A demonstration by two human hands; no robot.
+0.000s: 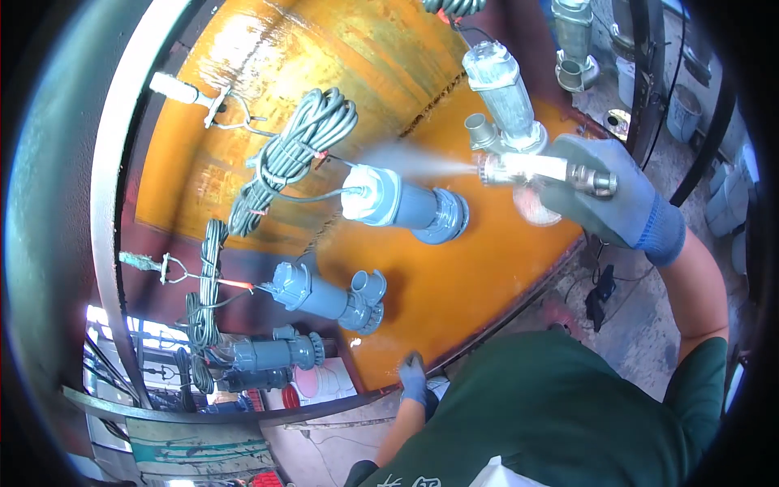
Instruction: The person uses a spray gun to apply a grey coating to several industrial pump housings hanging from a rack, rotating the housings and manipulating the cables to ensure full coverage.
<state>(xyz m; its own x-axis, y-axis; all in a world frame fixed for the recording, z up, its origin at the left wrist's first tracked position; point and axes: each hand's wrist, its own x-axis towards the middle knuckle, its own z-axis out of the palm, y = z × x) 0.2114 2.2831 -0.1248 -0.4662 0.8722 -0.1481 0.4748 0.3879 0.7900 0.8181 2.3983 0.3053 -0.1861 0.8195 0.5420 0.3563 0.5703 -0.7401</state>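
My gloved right hand (596, 195) is closed round a silver spray gun (527, 168), whose nozzle faces left. A pale mist (418, 160) fans out from the nozzle over the top of a grey-blue submersible pump (406, 207). That pump hangs tilted, with a white-coated cap and a bundled cable (312, 134) at its upper end. Just behind the gun hangs a paler pump (505, 93) with a side outlet. My gloved left hand (413, 378) is low by the front edge of the orange panel, away from the pumps; its fingers are too small and unclear to read.
Another grey-blue pump (320, 296) hangs nearer, with one more pump (272, 354) beyond it at lower left. Hooks (166, 268) carry the cables. An orange-stained curved panel (454, 268) lies behind and below. Metal pump parts (576, 73) and pale buckets (684, 112) stand at right.
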